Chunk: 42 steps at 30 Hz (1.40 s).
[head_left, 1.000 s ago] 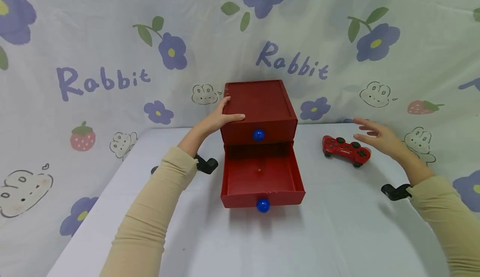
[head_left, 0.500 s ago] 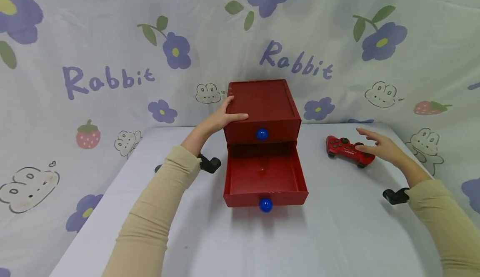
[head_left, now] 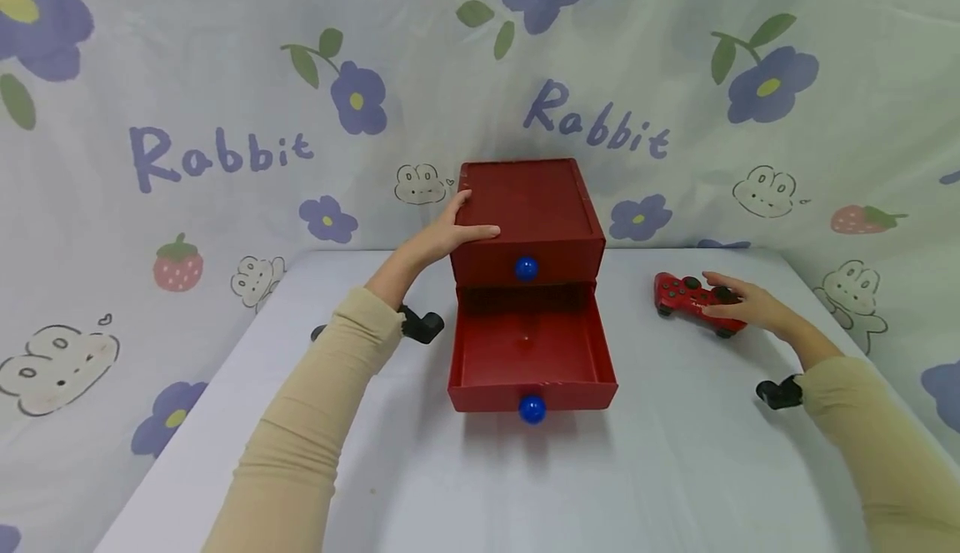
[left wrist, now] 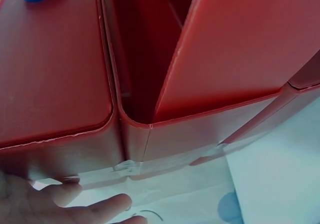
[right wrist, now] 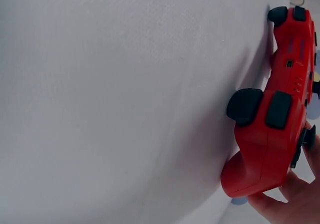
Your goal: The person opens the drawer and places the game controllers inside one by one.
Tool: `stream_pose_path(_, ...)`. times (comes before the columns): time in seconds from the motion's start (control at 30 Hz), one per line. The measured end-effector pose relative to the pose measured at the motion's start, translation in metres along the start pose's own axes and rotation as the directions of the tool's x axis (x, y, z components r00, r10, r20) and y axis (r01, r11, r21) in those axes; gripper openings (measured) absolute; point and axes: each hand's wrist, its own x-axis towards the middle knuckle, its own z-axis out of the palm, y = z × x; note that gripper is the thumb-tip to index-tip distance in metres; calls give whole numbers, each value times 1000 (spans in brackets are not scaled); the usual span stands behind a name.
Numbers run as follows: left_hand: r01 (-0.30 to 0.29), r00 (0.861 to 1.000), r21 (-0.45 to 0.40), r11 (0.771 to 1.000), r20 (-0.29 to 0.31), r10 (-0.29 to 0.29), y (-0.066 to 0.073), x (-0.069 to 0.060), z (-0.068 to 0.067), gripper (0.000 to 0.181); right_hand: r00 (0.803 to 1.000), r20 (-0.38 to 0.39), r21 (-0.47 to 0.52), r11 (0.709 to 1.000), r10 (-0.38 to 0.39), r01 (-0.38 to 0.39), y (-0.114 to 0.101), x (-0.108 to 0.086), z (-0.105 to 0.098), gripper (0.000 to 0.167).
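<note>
A red two-drawer box (head_left: 525,203) stands at the back of the white table, its lower drawer (head_left: 525,353) pulled out with a bare floor showing. My left hand (head_left: 442,232) lies at the box's upper left, thumb across the top and the other fingers along the side; in the left wrist view, those fingers (left wrist: 95,209) look straight. To the right lies a red game controller (head_left: 678,295). My right hand (head_left: 753,303) is over its right end, fingers spread; in the right wrist view, fingertips (right wrist: 265,204) are close against the controller's grip, contact unclear.
Blue round knobs stick out from the upper drawer (head_left: 527,268) and lower drawer front. A printed curtain (head_left: 420,78) hangs right behind the box. White tabletop (head_left: 675,453) lies in front of the box and controller.
My right hand has come down and left from above the table onto the controller's right end. My left hand stays on the box. The head view has shifted slightly.
</note>
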Motion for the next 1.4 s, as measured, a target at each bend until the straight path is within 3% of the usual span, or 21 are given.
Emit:
stream_pose_path(0.37,-6,1000,-22,1000,-1,6,2,0,-1,87,996,88,24,999,33,-36,1,9,2,87)
stream_pose_path(0.63,0,1000,-5,1000,-8,-1,1,-1,-2,88,993,92,-5,997,78,-78,0,13,3,84)
stream_pose_path(1.07,-2,1000,-1,1000,0,2,3,0,1,88,989,20,-66,988,143,-142,5,20,3,78)
stream_pose_path(1.4,1,1000,-6,1000,5,-1,-1,3,1,88,996,-53,-59,995,79,-82,-17,8,-6,73)
